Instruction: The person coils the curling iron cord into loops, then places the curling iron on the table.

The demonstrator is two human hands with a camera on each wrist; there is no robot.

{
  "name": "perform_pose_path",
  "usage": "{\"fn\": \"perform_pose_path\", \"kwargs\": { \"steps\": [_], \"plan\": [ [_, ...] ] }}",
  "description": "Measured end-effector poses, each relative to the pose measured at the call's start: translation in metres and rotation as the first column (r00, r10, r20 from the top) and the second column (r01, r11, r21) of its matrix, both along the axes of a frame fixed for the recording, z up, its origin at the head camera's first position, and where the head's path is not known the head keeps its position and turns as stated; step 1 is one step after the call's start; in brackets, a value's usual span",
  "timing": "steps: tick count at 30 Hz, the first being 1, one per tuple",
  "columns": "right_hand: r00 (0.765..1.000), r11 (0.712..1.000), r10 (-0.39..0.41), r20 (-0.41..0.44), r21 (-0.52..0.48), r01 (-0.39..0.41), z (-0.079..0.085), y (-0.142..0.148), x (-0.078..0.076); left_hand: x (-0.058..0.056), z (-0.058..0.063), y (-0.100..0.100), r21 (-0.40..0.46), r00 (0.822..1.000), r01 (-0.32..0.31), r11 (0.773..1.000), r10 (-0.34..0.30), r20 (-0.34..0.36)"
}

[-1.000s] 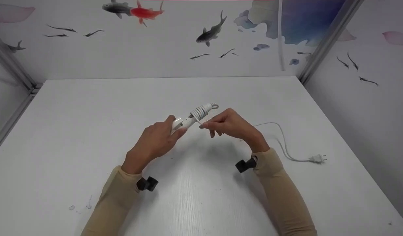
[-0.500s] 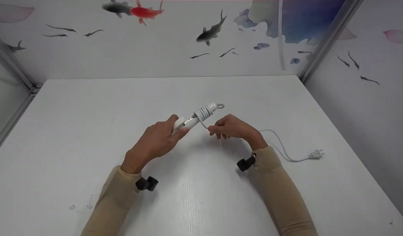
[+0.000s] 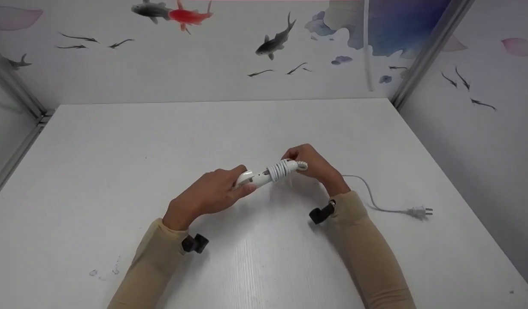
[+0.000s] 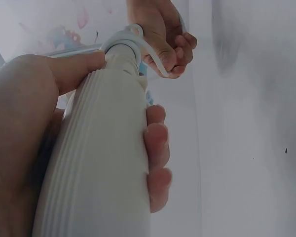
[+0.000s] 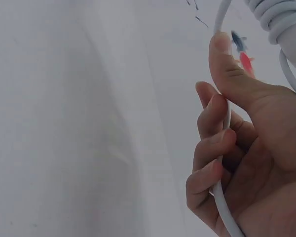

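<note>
My left hand (image 3: 212, 191) grips a slim white corded appliance (image 3: 260, 179), held tilted up to the right above the table. In the left wrist view its ribbed body (image 4: 103, 158) fills the palm, thumb along one side and fingertips round the other. Several turns of white power cord (image 3: 280, 170) wrap the far end, where a small cord loop sticks out. Just behind that end is my right hand (image 3: 316, 165), partly covered by it. The right wrist view shows the cord (image 5: 226, 213) running through its curled fingers and up past the thumb (image 5: 222, 44).
The cord's loose length (image 3: 367, 184) trails right across the white table (image 3: 139, 137) to a two-pin plug (image 3: 417, 212). Fish-patterned wall panels (image 3: 195, 77) stand behind and at the right, with metal frame posts (image 3: 423, 56) at the corners.
The appliance has swung lower and rightward, lying flatter. My right hand has passed from the near side of the wound end to behind it, carrying the cord round. The plug has shifted slightly.
</note>
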State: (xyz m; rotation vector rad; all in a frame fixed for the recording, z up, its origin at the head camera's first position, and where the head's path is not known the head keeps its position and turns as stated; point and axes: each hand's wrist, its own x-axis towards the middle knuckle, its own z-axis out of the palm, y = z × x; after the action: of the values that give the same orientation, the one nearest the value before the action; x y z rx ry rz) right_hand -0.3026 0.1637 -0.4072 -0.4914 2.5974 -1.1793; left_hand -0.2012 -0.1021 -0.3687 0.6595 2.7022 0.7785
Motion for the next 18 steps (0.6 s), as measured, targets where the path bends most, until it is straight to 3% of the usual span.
{"fn": "perform_pose_path", "kwargs": {
  "steps": [4, 7, 13, 18],
  "plan": [
    [0.997, 0.995, 0.004, 0.079, -0.102, 0.004, 0.002, -0.001, 0.001, 0.003, -0.001, 0.000, -0.007, 0.998, 0.032, 0.999, -0.032, 0.062],
    [0.997, 0.992, 0.049, 0.067, -0.117, -0.040, 0.004, -0.004, 0.002, 0.004, -0.002, 0.003, -0.028, 0.996, 0.050, 0.998, -0.048, 0.080],
    [0.993, 0.984, 0.113, 0.017, -0.142, -0.110, 0.011, -0.008, 0.009, 0.005, -0.002, 0.007, -0.044, 0.996, 0.092, 0.995, -0.091, 0.025],
    [0.984, 0.977, 0.171, 0.052, -0.140, -0.162, 0.015, -0.012, 0.013, 0.007, 0.003, 0.008, -0.020, 0.992, 0.125, 0.992, -0.125, -0.017]
  ]
}}
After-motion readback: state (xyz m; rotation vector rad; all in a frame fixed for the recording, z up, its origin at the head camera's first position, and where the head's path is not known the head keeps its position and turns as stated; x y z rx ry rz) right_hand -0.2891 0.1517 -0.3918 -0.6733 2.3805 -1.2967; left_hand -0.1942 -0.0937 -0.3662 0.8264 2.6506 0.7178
